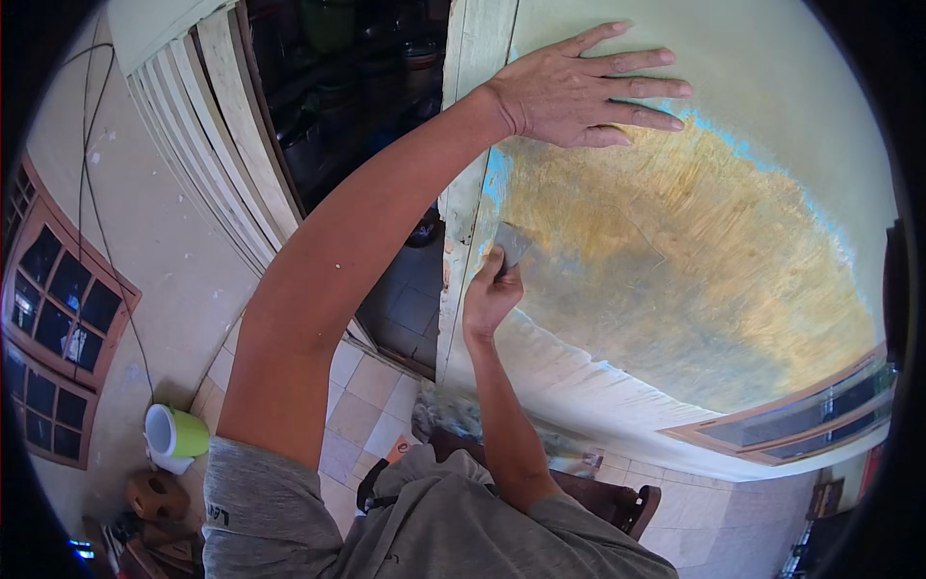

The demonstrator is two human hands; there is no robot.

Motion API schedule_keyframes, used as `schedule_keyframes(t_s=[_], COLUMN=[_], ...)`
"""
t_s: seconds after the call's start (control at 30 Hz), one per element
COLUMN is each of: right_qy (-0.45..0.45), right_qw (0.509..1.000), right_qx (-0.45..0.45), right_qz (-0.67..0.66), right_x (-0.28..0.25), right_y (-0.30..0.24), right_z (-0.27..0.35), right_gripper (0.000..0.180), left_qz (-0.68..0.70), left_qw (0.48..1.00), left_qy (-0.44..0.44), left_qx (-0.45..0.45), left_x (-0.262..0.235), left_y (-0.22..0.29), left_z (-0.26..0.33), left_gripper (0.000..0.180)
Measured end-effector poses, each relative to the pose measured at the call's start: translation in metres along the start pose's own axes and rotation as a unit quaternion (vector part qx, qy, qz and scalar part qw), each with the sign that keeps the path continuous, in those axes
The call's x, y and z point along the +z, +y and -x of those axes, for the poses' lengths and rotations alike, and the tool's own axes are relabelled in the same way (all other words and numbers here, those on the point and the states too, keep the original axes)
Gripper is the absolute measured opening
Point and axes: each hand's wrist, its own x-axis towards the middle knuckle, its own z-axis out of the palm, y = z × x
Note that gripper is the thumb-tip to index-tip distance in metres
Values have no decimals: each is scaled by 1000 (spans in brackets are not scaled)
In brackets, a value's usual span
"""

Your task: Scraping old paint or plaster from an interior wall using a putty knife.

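My left hand (588,92) lies flat on the wall (772,68), its fingers spread, above a large bare patch (666,261) where the paint is gone. Ragged blue paint rims that patch along its upper edge. Lower down, my right hand (495,294) grips a scraper (513,246) with a flat grey blade. The blade is against the wall at the left side of the patch, close to the white door frame (463,203). My fingers hide the scraper's handle.
Left of the frame is a dark doorway (357,125) with a slatted white shutter (207,125). A green and white bucket (188,434) stands on the tiled floor (367,396) at lower left. Below me is a dark wooden piece of furniture (637,507). A wood-framed window (801,415) sits lower right.
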Motion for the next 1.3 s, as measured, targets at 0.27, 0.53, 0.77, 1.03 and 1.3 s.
schedule_keyframes(t_s=[0.27,0.53,0.77,1.03,1.3], right_qy=[15,20,51,37,37], right_qw=[1000,1000,998,999,996], right_qx=[-13,-14,-20,17,66], right_qz=[12,1,1,-28,-56], right_x=[16,36,6,13,15], right_y=[-3,-25,35,37,7], right_z=[0,-16,5,3,15], right_gripper=[29,34,35,33,33], left_qz=[-10,85,-10,121,106], left_qw=[1000,994,974,988,993], left_qy=[21,68,-215,83,47], left_qx=[-2,34,-67,53,38], left_x=[5,24,-14,42,31], left_y=[-3,-18,18,-16,-13], left_z=[11,8,-16,0,7], left_gripper=[60,67,70,71,69])
